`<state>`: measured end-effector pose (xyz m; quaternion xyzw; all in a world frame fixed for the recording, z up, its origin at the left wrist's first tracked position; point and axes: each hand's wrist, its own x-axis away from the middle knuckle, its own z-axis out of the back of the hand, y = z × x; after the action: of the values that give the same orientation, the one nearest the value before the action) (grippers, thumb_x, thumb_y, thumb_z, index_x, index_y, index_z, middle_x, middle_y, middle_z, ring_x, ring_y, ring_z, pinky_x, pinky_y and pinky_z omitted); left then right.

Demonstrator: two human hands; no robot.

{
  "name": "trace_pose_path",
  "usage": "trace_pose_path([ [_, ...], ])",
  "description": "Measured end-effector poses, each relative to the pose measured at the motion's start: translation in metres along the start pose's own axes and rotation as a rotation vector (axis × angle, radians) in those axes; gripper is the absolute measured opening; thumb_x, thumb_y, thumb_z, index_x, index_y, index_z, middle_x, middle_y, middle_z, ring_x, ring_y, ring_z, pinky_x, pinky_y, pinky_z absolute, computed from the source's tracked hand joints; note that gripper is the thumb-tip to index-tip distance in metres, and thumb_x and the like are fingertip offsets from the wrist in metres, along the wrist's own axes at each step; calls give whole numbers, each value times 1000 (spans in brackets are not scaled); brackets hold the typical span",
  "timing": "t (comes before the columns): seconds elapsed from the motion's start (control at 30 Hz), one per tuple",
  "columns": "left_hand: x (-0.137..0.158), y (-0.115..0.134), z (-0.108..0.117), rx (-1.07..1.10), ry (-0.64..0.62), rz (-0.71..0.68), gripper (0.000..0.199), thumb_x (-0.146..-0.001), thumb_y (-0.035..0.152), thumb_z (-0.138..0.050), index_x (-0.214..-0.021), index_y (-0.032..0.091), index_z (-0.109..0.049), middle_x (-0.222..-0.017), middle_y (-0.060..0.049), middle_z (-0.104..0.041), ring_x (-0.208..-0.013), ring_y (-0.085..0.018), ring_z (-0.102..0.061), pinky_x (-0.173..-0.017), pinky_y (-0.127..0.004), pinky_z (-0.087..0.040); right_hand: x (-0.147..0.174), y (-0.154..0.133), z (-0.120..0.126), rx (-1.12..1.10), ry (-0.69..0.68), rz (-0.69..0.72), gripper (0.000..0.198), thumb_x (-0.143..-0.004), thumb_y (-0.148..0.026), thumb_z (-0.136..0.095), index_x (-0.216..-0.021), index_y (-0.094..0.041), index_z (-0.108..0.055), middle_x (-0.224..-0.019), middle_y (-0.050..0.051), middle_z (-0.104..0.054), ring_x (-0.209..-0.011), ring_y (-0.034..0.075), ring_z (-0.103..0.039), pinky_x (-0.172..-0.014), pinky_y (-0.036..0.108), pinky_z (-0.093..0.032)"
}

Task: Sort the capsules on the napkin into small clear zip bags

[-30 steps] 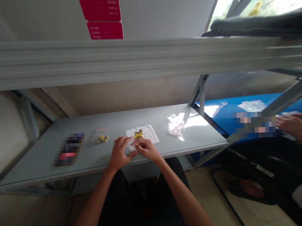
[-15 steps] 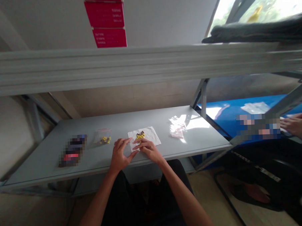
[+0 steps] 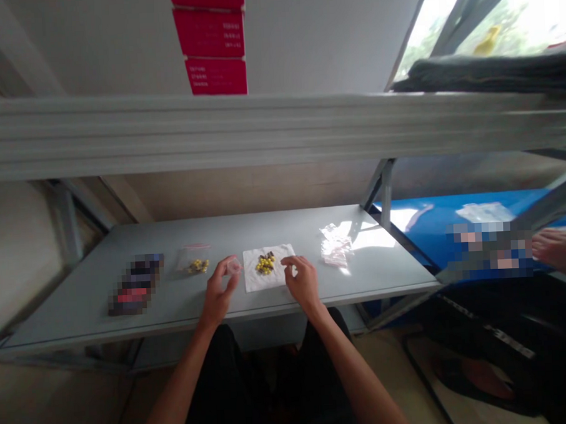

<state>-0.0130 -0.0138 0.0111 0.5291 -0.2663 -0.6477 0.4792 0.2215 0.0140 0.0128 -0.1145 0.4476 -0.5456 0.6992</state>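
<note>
Left hand point(image 3: 217, 296) clasps clear plastic point(image 3: 233, 266); right hand point(image 3: 305, 284) half-curled, hold unclear, over white cloth point(image 3: 254, 280) bearing yellow pieces point(image 3: 265, 263); zip bag point(image 3: 187, 258) left

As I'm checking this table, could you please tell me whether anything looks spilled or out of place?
Nothing stands out: the small pieces are heaped on the white sheet; the clear bags lie together to its right.

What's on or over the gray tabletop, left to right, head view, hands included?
Pixelated dark item → clear bag with yellow pieces → left hand → yellow-and-brown pile → right hand → clear plastic bags.
</note>
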Motion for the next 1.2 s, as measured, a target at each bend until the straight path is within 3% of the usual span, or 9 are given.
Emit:
trace_pose_path([
  [0.07,-1,0,-1,-99,-35,-16,56,-91,47,-65,-139,21,-51,-122,-10,-68,-114,-26,-64,-105,-44,-46,-23,6,-5,14,-27,-13,31,-82,-4,-52,-96,-20,-75,-96,6,-76,-93,21,-65,-87,31,-48],
  [0.13,-2,1,-3,-196,-76,-68,60,-88,43,-69,-142,22,-50,-125,-10,-67,-119,-27,-62,-108,-46,-44,-44,14,-11,59,-137,14,34,-82,-3,-53,-102,-20,-76,-101,7,-75,-93,21,-65,-88,32,-47],
  [0.23,-5,3,-5,-289,-89,-150,49,-89,40,-69,-134,23,-57,-123,-10,-67,-118,-27,-59,-107,-47,-44,-65,27,-21,144,-285,97,31,-88,-6,-57,-105,-20,-78,-106,10,-74,-98,23,-63,-91,34,-46],
  [0.33,-6,3,-5,-329,-87,-187,44,-86,38,-72,-127,24,-61,-121,-9,-67,-117,-27,-59,-107,-48,-45,-72,36,-27,191,-350,187,22,-93,-11,-61,-98,-21,-79,-101,11,-75,-97,24,-62,-96,36,-43],
  [0.47,-6,1,-4,-329,-76,-184,45,-85,35,-73,-127,23,-61,-121,-9,-66,-116,-27,-59,-106,-46,-46,-73,41,-30,169,-348,221,16,-93,-15,-65,-93,-22,-79,-100,10,-74,-95,23,-61,-96,36,-42],
  [0.67,-5,-1,-5,-333,-73,-179,45,-85,35,-74,-127,23,-60,-120,-9,-66,-116,-27,-58,-106,-45,-45,-77,36,-26,91,-312,151,10,-83,-12,-73,-88,-19,-75,-96,9,-73,-96,24,-60,-90,35,-44],
  [0.8,-5,-1,-5,-343,-78,-182,47,-86,39,-74,-128,23,-60,-121,-9,-65,-117,-27,-58,-106,-45,-45,-60,10,-16,-148,-205,150,4,-85,-17,-74,-86,-21,-72,-91,5,-74,-87,21,-60,-90,35,-44],
  [1.0,-5,-3,-4,-336,-73,-206,53,-84,48,-75,-130,25,-59,-121,-9,-65,-116,-27,-60,-104,-44,-47,-23,-28,-30,-317,-264,225,8,-85,-30,-79,-85,-23,-74,-91,4,-73,-88,21,-63,-88,36,-43],
  [1.2,-6,-7,-6,-360,-68,-194,51,-83,44,-77,-128,24,-61,-118,-9,-67,-113,-27,-61,-102,-45,-49,-28,-12,-37,-288,-219,224,14,-96,-26,-65,-93,-24,-78,-99,7,-74,-94,22,-62,-92,38,-43],
])
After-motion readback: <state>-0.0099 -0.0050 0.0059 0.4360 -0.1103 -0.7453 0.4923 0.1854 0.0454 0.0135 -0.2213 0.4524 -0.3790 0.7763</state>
